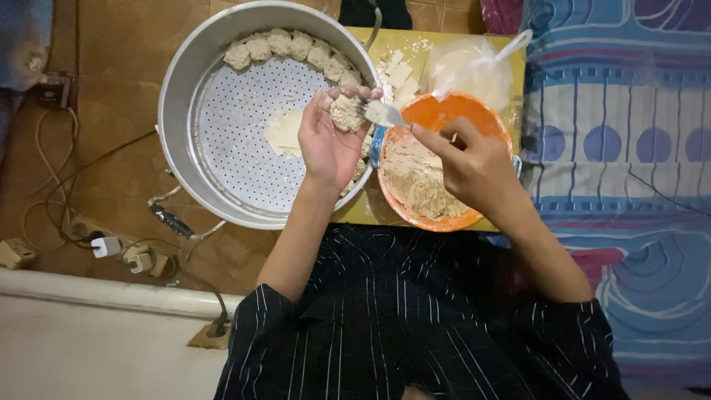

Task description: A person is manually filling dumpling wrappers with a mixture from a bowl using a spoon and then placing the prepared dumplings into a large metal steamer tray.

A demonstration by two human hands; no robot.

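My left hand (328, 139) is cupped over the right rim of a large metal steamer pan (178, 81) and holds a wrapper heaped with pale filling (346, 112). My right hand (470, 159) grips a spoon (382, 112) whose tip touches that filling. Under my right hand sits an orange bowl (481, 118) half full of beige minced filling (418, 181). A row of formed dumplings (285, 46) lines the far edge of the pan's perforated tray, and a few flat square wrappers (285, 132) lie on the tray.
A yellow board (381, 211) holds the bowl, loose wrappers (400, 74) and a clear plastic bag (470, 67). A patterned blue cloth (622, 148) covers the right. Cables and plugs (118, 248) lie on the brown floor at left.
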